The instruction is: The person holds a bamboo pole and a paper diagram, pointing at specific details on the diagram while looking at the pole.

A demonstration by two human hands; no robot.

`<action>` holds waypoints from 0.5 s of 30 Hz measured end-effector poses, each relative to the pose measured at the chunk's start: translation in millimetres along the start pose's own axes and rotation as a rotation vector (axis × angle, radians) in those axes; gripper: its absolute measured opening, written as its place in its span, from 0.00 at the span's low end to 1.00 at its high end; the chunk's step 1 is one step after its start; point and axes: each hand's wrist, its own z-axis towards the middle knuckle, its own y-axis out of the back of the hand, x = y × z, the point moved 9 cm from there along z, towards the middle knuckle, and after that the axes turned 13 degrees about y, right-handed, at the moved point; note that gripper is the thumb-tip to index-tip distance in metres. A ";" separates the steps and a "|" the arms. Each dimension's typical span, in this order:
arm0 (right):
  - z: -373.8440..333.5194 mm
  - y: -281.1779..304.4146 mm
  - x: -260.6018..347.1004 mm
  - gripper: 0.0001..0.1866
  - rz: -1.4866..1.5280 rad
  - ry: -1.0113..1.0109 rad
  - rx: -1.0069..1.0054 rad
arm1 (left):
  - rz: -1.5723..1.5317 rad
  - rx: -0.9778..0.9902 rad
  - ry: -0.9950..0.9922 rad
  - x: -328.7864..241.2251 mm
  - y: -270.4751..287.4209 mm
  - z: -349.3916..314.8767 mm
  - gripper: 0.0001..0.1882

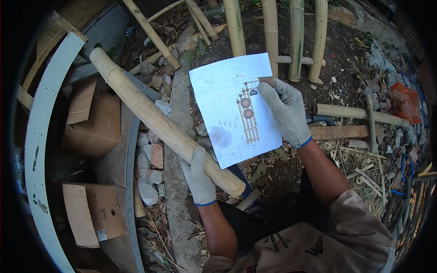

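Note:
My right hand (287, 109), in a pale knitted glove with a blue cuff, pinches the right edge of a white paper sheet (214, 102). A printed drawing of a bamboo frame with dimension lines and two round brown shapes is on the sheet, along with a grey smudge. Beside the thumb is a small brown patch that I cannot make out. Wearing a matching glove, my left hand (199, 177) is closed around a thick bamboo pole (150, 116) near its lower end. The pole slants from the upper left to below the paper, whose lower left edge is close to it.
Several upright bamboo poles (271, 34) joined by a crossbar stand ahead. Cardboard boxes (93, 120) lie at left behind a long pale blue board (38, 150). Bricks and rubble (156, 156) flank a concrete edge (175, 214). A red plastic crate (406, 103) and cut bamboo (359, 113) lie right.

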 end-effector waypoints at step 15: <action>0.5 0.2 -1.1 0.17 0.040 -0.009 -0.010 | 0.019 0.043 0.014 -1.3 -7.3 -2.4 0.22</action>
